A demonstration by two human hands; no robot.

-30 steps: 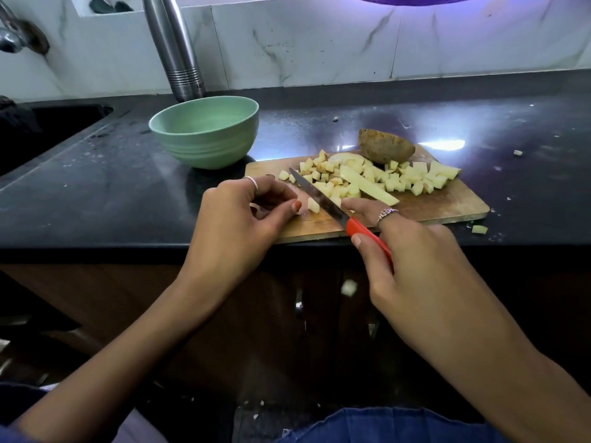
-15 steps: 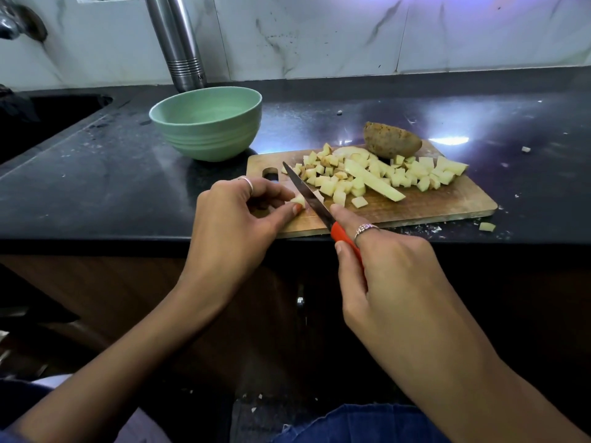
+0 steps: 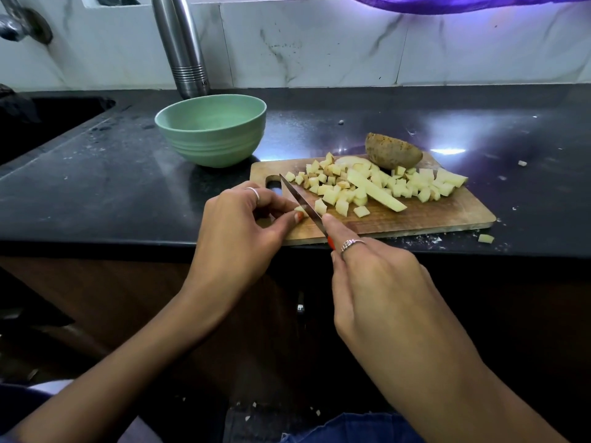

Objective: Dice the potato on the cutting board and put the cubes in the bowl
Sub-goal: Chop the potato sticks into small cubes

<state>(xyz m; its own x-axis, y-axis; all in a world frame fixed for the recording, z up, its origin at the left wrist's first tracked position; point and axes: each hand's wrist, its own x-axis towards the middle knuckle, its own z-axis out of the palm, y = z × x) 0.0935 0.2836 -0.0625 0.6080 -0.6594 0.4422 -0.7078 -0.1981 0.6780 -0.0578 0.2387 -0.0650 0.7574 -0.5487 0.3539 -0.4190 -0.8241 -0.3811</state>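
A wooden cutting board (image 3: 447,215) lies on the black counter. On it are several pale potato cubes (image 3: 367,187), a long potato strip (image 3: 375,190) and an unpeeled potato half (image 3: 393,151) at the back. My left hand (image 3: 243,228) pinches a small potato piece (image 3: 300,210) at the board's left end. My right hand (image 3: 377,282) grips a red-handled knife (image 3: 300,203), its blade against that piece. The green bowl (image 3: 212,131) stands empty, behind and left of the board.
A sink (image 3: 38,123) sits at the far left, a steel tap column (image 3: 184,49) behind the bowl. A stray cube (image 3: 486,238) lies on the counter right of the board. The counter edge runs just below the board.
The knife has shifted left and back along the board. A cut cube now lies free right of the blade. My left hand still holds the small piece.
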